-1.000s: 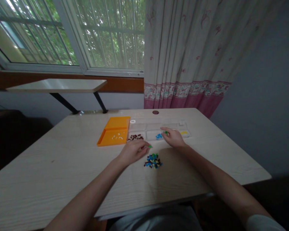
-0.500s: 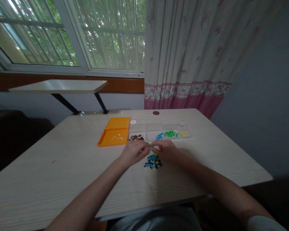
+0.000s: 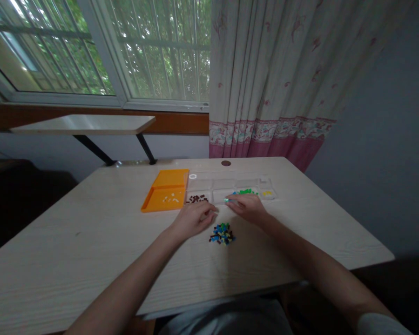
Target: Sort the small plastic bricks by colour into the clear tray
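A mixed pile of small building bricks (image 3: 222, 234) in blue, green, brown and pale yellow lies on the table in front of me. My right hand (image 3: 247, 207) pinches a small green brick (image 3: 226, 200) at the near edge of the clear tray (image 3: 212, 204). Curled inward, my left hand (image 3: 194, 217) rests just beyond the pile's left side, thumb and index finger close together; whatever may be between them is too small to make out. Inside the tray are brown bricks (image 3: 198, 198), green bricks (image 3: 247, 191) and yellow bricks (image 3: 266, 193), with blue ones partly hidden behind my right hand.
Left of the clear tray, an orange tray (image 3: 170, 179) joins it and holds several white pieces (image 3: 171, 197). A raised shelf (image 3: 87, 124) on black legs stands at the back left. The table's back edge has a round hole (image 3: 226, 163), near the curtain (image 3: 265, 93).
My hands have moved apart. The right hand has gone forward to the tray with the green brick, while the left hand has stayed nearly in place. The pile looks the same.
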Tool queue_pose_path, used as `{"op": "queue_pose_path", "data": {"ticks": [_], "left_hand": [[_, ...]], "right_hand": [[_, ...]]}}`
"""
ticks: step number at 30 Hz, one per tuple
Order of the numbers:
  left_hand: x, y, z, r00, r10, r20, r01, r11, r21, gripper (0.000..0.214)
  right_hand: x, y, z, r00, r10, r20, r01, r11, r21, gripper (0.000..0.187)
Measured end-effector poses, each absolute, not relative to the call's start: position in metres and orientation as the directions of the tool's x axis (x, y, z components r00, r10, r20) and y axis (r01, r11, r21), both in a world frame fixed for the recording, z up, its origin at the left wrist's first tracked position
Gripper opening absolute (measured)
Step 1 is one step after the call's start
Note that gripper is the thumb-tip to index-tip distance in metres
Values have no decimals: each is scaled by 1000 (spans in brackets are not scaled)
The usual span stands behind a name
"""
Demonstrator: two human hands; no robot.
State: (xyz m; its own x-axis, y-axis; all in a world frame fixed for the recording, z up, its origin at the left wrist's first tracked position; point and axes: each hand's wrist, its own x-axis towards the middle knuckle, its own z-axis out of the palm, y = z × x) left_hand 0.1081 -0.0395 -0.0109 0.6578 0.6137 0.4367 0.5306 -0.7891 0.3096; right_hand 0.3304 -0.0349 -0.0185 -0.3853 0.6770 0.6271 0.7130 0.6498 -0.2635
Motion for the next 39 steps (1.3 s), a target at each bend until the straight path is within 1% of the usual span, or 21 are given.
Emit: {"op": "queue_pose_path", "data": {"ticks": [3,6,10,17,19,22,27,31,35,37,39], "left_hand": [[107,-39,-9,765,565,308,464,-816,344,15],[108,-41,-8,799,553,236,452,-812,370,17],[109,-43,-8,800,563,207,469,-802,369,15],[107,-40,-11,808,559,184,485,-810,331,14],[106,-39,-13,805,566,178,497,-806,321,14],[106,-38,-15,798,577,177,516,-804,294,14],[104,-37,-15,802,570,176,527,-816,239,15],[104,-38,-13,802,572,171,534,-815,224,15],[105,-38,-9,776,613,150,553,-774,308,15],[107,-39,-8,737,657,159,565,-727,389,15],[109,-39,-9,686,707,168,554,-659,509,14]], "right_hand": [[342,-32,-8,-334,662,671,717,640,-275,27],[349,-30,-4,-317,662,679,717,636,-286,29],[350,-30,-4,-330,649,686,703,654,-280,28],[351,-29,-3,-367,617,696,687,685,-245,27],[354,-28,-1,-369,626,687,698,675,-240,27],[364,-24,4,-373,683,628,739,628,-245,27],[388,-12,12,-424,793,438,779,566,-270,25],[401,-2,8,-420,853,311,833,498,-240,24],[407,4,2,-367,899,240,880,419,-222,28],[407,5,3,-345,908,239,891,397,-219,32],[403,3,5,-340,904,258,889,398,-226,31]]}}
